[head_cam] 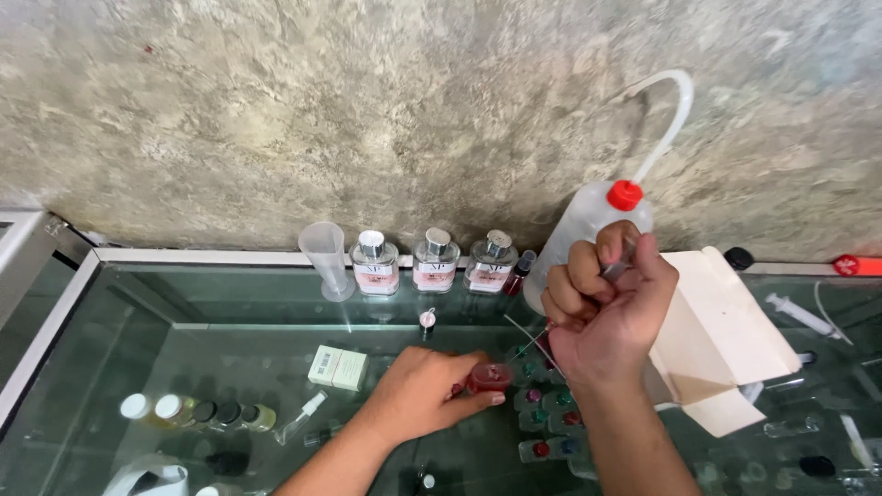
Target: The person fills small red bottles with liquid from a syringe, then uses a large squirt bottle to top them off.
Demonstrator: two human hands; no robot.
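Glass desk point(230, 303) under rough wall. Left hand point(424, 393) steadies small red vial point(490, 377), partly filled. Right hand point(602, 308) fisted on syringe point(614, 269), needle angled toward vial. Three bottles point(435, 261) wait behind.

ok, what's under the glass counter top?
Through the glass top, a shelf shows small capped bottles, two pale boxes and coloured-cap vials. The left hand, right hand and forearms cover what lies beneath them.

Perfume shop (glass counter point(230, 303), bottles point(434, 262)).
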